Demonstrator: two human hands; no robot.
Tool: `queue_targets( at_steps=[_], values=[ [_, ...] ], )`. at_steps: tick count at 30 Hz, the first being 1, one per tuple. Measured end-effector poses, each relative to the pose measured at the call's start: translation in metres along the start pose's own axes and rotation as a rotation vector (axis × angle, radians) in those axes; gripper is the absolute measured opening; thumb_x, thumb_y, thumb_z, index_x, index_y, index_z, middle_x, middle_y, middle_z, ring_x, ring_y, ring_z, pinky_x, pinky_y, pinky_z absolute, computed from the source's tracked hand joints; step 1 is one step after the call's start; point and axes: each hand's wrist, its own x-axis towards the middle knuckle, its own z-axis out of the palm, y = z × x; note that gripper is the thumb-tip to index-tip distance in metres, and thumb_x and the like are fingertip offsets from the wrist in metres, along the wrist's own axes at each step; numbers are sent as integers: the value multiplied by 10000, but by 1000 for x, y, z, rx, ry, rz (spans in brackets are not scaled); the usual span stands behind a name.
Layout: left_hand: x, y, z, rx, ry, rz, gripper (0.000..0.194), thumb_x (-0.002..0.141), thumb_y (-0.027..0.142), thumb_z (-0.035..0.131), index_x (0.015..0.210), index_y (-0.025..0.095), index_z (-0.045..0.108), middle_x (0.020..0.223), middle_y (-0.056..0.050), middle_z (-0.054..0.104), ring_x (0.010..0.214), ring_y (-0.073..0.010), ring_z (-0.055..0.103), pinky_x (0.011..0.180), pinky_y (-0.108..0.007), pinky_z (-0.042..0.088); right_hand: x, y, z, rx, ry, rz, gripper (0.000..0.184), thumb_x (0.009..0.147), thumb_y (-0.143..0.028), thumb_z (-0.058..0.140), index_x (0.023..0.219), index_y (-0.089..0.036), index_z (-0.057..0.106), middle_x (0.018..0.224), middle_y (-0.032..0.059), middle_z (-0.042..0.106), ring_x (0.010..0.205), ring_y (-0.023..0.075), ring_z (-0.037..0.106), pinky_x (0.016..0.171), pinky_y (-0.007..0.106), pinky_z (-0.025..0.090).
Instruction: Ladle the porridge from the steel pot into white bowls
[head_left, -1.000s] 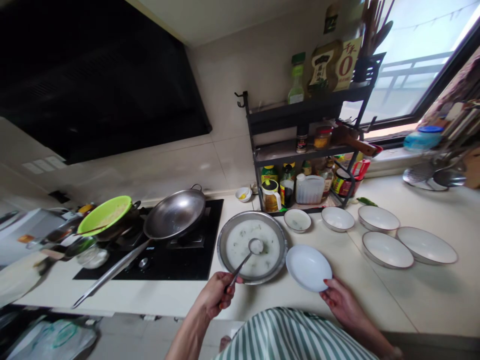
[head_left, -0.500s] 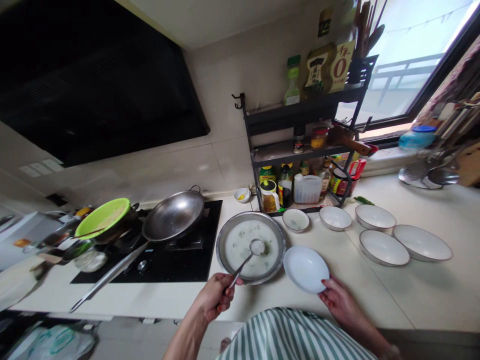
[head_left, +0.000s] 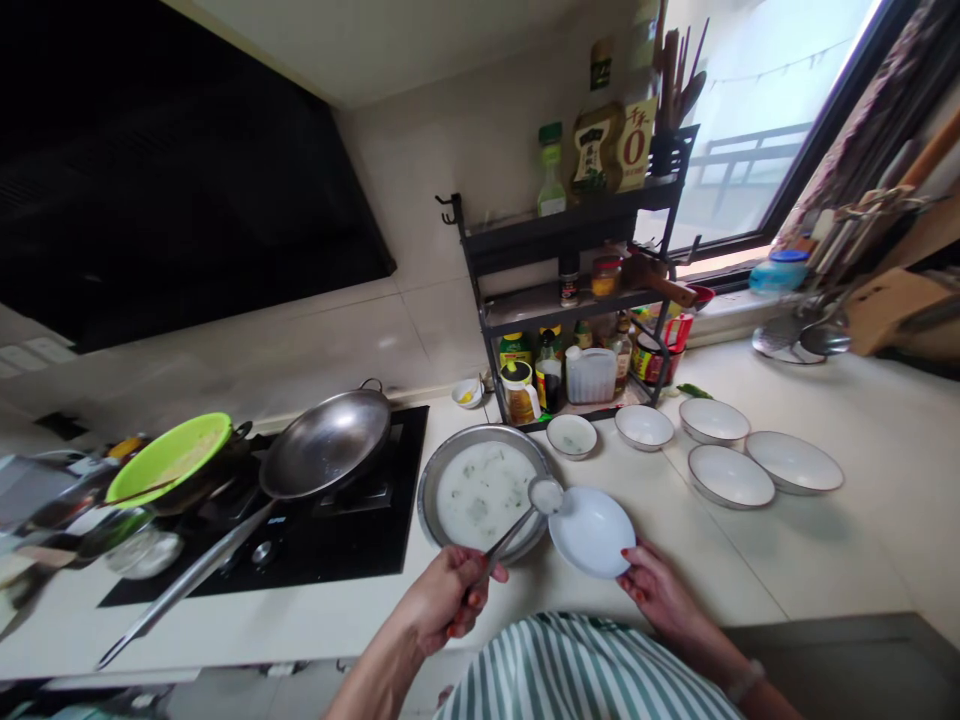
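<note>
Since the earlier frame, the ladle [head_left: 545, 495] has moved from over the middle of the milky liquid [head_left: 480, 492] to the right rim of the metal basin [head_left: 428, 500]. Its scoop now holds white liquid and sits between the basin and the near edge of a shallow white dish [head_left: 594, 535]; whether it touches either rim is unclear.

The left hand [head_left: 454, 598] has its fingers closed around the ladle's handle. The right hand [head_left: 654, 582] pinches the dish's right edge between thumb and fingers; whether the dish rests on the countertop [head_left: 825, 560] cannot be told.

Green pieces float in the basin. A small bowl [head_left: 572, 437] of cloudy liquid stands just behind the dish, with four white bowls [head_left: 731, 476] farther right. The wok [head_left: 328, 447] sits on the black stove [head_left: 315, 550], left of the basin.
</note>
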Motion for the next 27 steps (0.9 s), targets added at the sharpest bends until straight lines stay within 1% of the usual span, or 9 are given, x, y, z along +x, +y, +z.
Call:
queue_targets(
  at_steps=[4,6,9,11,13,17,21,24,27],
  values=[
    [6,-3,12,320,-2,70,369,822,484,504,882,137,617,487,77,410,332,-50,227,371,-215,159,-2,0,2,36,7,-8,293,483,-219,771,722,-221,602,624,-29,670,490,126,564,423,211,382],
    [7,-4,16,553,22,196,353,863,438,465,883,135,646,513,40,456,403,-87,352,436,-226,271,-3,-1,4,53,5,-6,309,480,-217,779,739,-216,612,640,-25,681,497,122,567,431,207,390],
    [6,-4,20,848,65,434,290,885,307,445,880,148,687,701,-69,613,678,-182,553,652,-278,405,-6,-4,6,64,-5,4,303,483,-229,779,733,-215,608,610,-31,665,483,114,551,432,203,390],
    [4,-6,20,946,79,512,257,871,249,456,902,157,694,842,-122,655,804,-230,581,728,-302,411,-8,-6,8,62,-8,2,285,485,-233,775,701,-218,590,593,-35,649,482,112,546,424,200,379],
    [4,-10,18,986,78,530,238,863,231,469,915,157,689,836,-136,655,776,-237,580,712,-306,406,-9,-7,9,54,-7,-5,277,485,-231,773,675,-223,572,574,-42,630,482,113,541,422,201,375],
    [8,-21,12,898,52,563,263,900,291,451,953,152,668,761,-104,629,684,-196,557,675,-290,401,-9,-9,8,41,0,-5,274,492,-238,767,682,-227,570,596,-40,633,479,111,531,422,209,369],
    [18,-29,0,503,59,424,516,900,556,380,1007,108,613,500,51,409,422,-95,358,453,-223,302,-7,-9,6,61,31,16,306,459,-235,779,696,-228,586,626,-34,647,489,113,527,422,219,361],
    [27,-34,-15,255,164,274,623,808,669,428,1014,101,579,474,109,343,328,-50,198,359,-203,176,-6,-10,4,60,34,17,308,458,-238,793,692,-232,592,636,-28,646,501,121,524,429,235,366],
    [34,-38,-30,288,333,190,496,807,574,481,933,108,598,471,94,387,315,-49,222,354,-200,171,-4,-10,2,56,34,11,313,456,-234,806,687,-237,596,635,-25,641,512,130,527,439,248,380]
  ],
)
